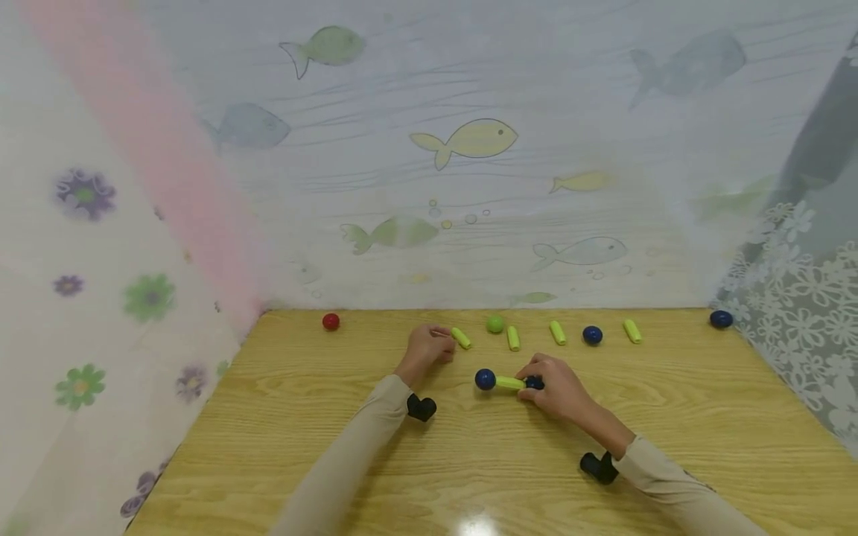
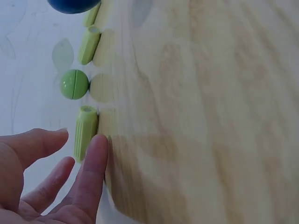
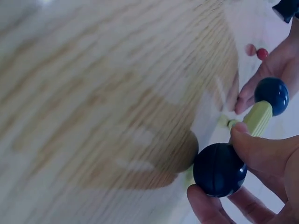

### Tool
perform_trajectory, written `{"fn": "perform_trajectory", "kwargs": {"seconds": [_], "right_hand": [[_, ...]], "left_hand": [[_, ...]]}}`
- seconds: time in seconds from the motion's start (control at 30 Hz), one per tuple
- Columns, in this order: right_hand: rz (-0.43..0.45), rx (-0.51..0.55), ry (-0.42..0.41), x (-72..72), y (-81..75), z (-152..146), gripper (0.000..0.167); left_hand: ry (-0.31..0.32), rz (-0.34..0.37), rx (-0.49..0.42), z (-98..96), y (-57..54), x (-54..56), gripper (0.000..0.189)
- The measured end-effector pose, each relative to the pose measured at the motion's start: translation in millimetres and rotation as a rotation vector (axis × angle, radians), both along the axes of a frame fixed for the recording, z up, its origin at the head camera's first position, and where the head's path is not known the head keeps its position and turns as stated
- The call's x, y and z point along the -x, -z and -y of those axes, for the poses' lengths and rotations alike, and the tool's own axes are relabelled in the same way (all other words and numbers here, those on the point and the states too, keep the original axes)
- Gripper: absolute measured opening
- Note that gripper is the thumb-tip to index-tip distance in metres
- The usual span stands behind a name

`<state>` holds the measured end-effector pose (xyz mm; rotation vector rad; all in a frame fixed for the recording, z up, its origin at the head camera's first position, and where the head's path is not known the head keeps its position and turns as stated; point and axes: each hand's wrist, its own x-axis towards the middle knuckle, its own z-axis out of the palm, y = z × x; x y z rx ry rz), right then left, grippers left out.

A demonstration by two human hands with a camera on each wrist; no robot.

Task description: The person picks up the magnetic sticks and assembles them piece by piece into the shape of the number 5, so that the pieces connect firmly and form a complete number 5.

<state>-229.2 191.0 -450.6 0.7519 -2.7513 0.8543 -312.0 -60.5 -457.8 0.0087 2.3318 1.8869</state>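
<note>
Blue ball (image 3: 219, 170) in right hand (image 1: 559, 387)

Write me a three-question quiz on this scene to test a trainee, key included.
1. True or false: in the head view, the red ball lies to the left of the green ball.

2. What does the right hand hold?
A) The red ball alone
B) A joined piece: a yellow-green stick with a dark blue ball at each end
C) The green ball alone

3. How many loose yellow-green sticks lie on the table, counting the one by the left hand?

Key: 1. True. 2. B. 3. Four.
</note>
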Motion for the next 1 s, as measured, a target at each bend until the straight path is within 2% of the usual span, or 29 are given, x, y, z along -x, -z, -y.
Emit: {"fn": "perform_trajectory", "kwargs": {"seconds": [0.13,0.23,0.47,0.67,0.87,1.0], "right_hand": [[0.016,0.004,0.005,1.2,1.2,-2.9,0.020],[0.028,0.006,0.015,1.3,1.2,-4.8,0.020],[0.031,0.021,0.013,2.1,-2.5,-9.3,0.019],[0.041,0.031,0.004,3.3,-5.3,-7.5,0.017],[0.056,0.013,0.004,6.4,-7.3,-8.3,0.016],[0.067,0.004,-0.007,7.5,-7.2,-8.5,0.016]], "left_hand": [[-0.018,-0.037,0.061,-12.3,-1.1,6.1,0.029],[-0.022,-0.073,0.144,-20.9,-0.3,9.4,0.030],[-0.021,-0.189,0.269,-30.8,-0.9,13.8,0.024],[-0.020,-0.244,0.316,-22.5,-3.6,9.0,0.021],[0.035,-0.331,0.391,-14.9,-6.4,-1.2,0.015],[0.046,-0.366,0.463,-11.0,-6.6,-5.3,0.008]]}}
